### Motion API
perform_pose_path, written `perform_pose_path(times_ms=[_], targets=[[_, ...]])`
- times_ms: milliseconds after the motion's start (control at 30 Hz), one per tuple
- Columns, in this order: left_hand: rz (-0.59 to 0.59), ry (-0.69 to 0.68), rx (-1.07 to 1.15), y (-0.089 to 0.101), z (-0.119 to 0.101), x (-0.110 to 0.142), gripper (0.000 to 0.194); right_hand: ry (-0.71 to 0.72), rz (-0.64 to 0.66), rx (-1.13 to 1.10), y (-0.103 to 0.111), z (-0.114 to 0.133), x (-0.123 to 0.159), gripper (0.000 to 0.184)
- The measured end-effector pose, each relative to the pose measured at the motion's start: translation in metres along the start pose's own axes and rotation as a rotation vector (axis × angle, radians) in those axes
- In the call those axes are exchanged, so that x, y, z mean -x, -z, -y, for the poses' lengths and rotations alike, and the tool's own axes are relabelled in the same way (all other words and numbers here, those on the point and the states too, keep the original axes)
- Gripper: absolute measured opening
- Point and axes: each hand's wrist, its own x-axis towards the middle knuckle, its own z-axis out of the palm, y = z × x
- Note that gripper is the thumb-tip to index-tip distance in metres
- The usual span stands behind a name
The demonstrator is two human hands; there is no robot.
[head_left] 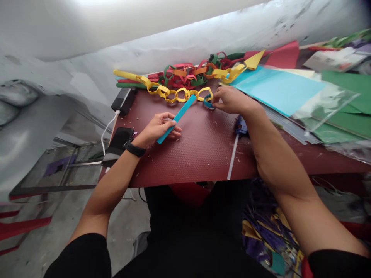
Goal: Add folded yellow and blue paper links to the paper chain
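My left hand [158,129] rests on the dark red table [199,154] and holds a long blue paper strip [177,117] that slants up to the right. A black band sits on that wrist. My right hand [228,100] pinches a small blue paper loop [207,102] at the end of a yellow paper chain [176,92]. The chain runs left and back into a pile of red, green and orange paper links [191,75] along the wall.
Sheets of blue [275,88], green [350,96] and red [284,56] paper in clear plastic cover the table's right side. A glue gun with a white stick [236,144] lies near my right forearm. A phone [118,141] and a black charger [123,100] sit at the left edge.
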Motion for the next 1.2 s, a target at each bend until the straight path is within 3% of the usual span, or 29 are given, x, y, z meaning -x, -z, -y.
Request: perform_pose_path(times_ms=[133,300,533,800,1033,1200], targets=[[0.018,-0.01,-0.023,0.0,0.003,-0.001,0.021,0.006,-0.058,-0.065,0.001,0.009,0.0,0.02],[0.015,-0.008,-0.035,0.002,0.006,-0.001,0.02,0.006,-0.064,-0.363,0.013,0.031,0.002,0.017],[0.051,0.024,-0.034,0.006,0.008,0.0,0.024,-0.027,-0.097,-0.73,0.02,0.051,0.005,0.042],[0.064,-0.106,0.078,-0.003,0.003,0.0,0.022,0.122,0.084,-1.005,0.016,0.075,0.006,0.056],[-0.016,-0.173,0.116,-0.011,0.006,-0.002,0.025,0.291,0.156,-1.099,-0.003,0.106,0.006,0.059],[-0.057,-0.138,0.188,-0.013,0.007,-0.003,0.017,0.275,0.133,-1.096,-0.004,0.116,0.01,0.055]])
